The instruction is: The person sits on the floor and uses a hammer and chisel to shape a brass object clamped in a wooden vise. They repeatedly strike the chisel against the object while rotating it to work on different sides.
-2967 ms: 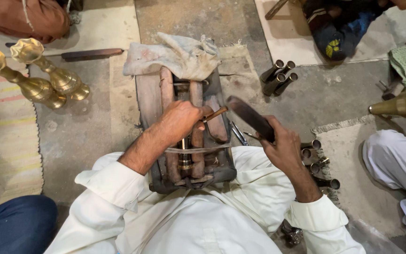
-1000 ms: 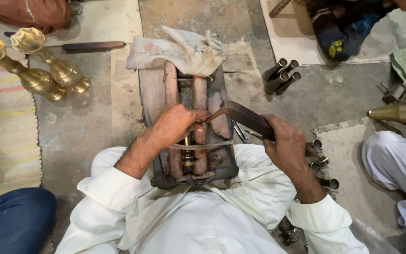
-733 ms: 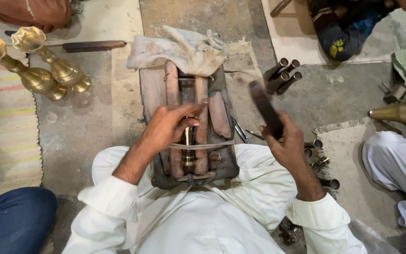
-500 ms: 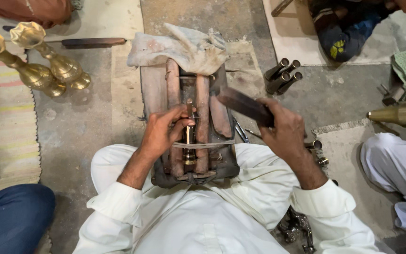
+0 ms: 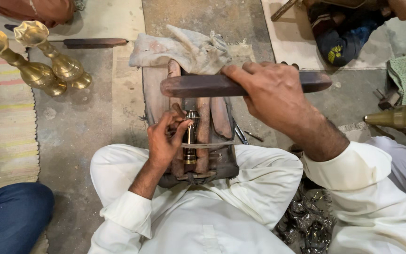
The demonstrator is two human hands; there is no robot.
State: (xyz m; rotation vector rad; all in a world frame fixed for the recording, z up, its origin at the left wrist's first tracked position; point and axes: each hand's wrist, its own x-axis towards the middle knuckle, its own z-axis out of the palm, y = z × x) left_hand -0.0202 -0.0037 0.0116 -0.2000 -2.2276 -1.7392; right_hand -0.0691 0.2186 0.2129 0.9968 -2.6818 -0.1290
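My right hand (image 5: 271, 96) is raised and grips a long dark wooden bar (image 5: 198, 85), held level across the view above the work block. My left hand (image 5: 165, 138) pinches a thin chisel-like tool against a small brass cylinder (image 5: 191, 136). That cylinder lies lengthwise in a groove of the worn wooden block (image 5: 212, 117) between my knees. A metal band crosses the block just below the hand. A dirty cloth (image 5: 179, 47) covers the block's far end.
Two brass vase-shaped stands (image 5: 48, 61) sit on the floor at far left beside a striped mat (image 5: 1, 117). A dark flat bar (image 5: 95, 42) lies behind them. Metal scraps (image 5: 308, 221) lie by my right hip. Another person's white sleeve and a brass cone (image 5: 400, 117) are at right.
My right hand has lifted the wooden bar up toward the camera and turned it level. The left hand stayed on the chisel and brass cylinder.
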